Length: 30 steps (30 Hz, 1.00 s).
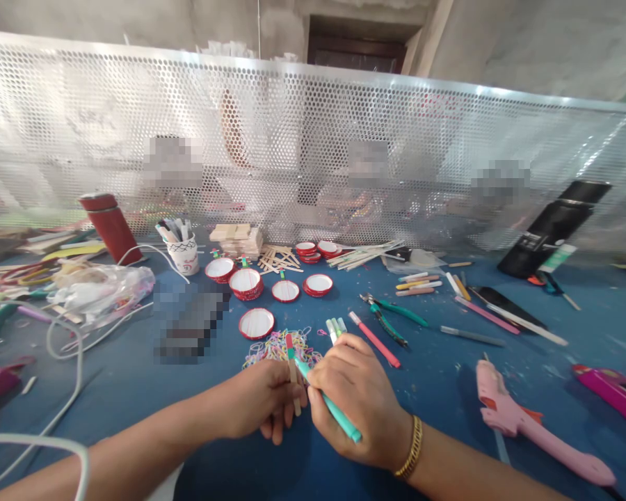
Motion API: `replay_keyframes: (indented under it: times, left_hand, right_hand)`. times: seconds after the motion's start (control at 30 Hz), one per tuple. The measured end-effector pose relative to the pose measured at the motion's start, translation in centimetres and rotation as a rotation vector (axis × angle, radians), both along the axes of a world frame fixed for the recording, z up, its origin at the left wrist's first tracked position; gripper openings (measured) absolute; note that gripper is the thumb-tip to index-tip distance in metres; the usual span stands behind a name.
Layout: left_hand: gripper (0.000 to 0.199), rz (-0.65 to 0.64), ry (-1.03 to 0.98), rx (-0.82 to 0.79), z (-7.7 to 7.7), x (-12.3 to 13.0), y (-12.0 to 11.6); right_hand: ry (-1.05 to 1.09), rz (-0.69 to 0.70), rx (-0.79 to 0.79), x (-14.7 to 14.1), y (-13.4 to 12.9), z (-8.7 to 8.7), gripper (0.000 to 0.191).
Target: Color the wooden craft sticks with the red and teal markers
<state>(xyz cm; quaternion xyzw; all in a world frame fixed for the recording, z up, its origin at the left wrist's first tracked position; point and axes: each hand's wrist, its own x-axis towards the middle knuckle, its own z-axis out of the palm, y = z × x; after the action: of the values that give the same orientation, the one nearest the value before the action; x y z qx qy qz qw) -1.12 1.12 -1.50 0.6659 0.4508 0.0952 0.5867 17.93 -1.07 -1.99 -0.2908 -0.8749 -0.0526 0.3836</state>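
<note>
Pinched in my left hand (268,400) is a wooden craft stick (294,379), held upright, its top end coloured red with a green band below. My right hand (352,396) grips a turquoise marker (339,415), whose tip meets the stick at the green band. Just beyond my hands lies a pile of small coloured rubber bands (255,353). Near my right knuckles are several capped markers (334,327). A white disc with a red rim (257,323) lies behind the rubber bands.
Stacks of red-rimmed discs (245,282) stand farther back, beside wooden sticks (279,259) and a cup of markers (182,254). Green-handled pliers (386,320), a red marker (375,341) and a pink glue gun (532,431) lie right. A white cable (78,369) loops at left. A perforated screen (292,139) spans the back.
</note>
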Motion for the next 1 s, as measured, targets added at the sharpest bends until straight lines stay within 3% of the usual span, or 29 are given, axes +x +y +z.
replay_keyframes:
  times: [0.27,0.53,0.77,1.0]
  left_hand:
    - [0.033,-0.052,-0.007,0.030,-0.9,-0.4,0.3]
    - [0.026,-0.011,0.001,0.003,0.2,0.1,0.0]
    - [0.033,-0.034,-0.006,0.011,0.1,-0.1,0.1]
    - [0.027,-0.014,0.005,0.006,0.4,0.1,0.0]
  right_hand:
    - [-0.019,0.058,0.011,-0.2,-0.2,0.1,0.010]
    - [-0.011,0.003,0.002,0.0,0.0,0.0,0.011]
    - [-0.010,0.029,0.021,-0.1,-0.2,0.1,0.011]
    - [-0.012,-0.027,0.000,0.0,0.0,0.0,0.012]
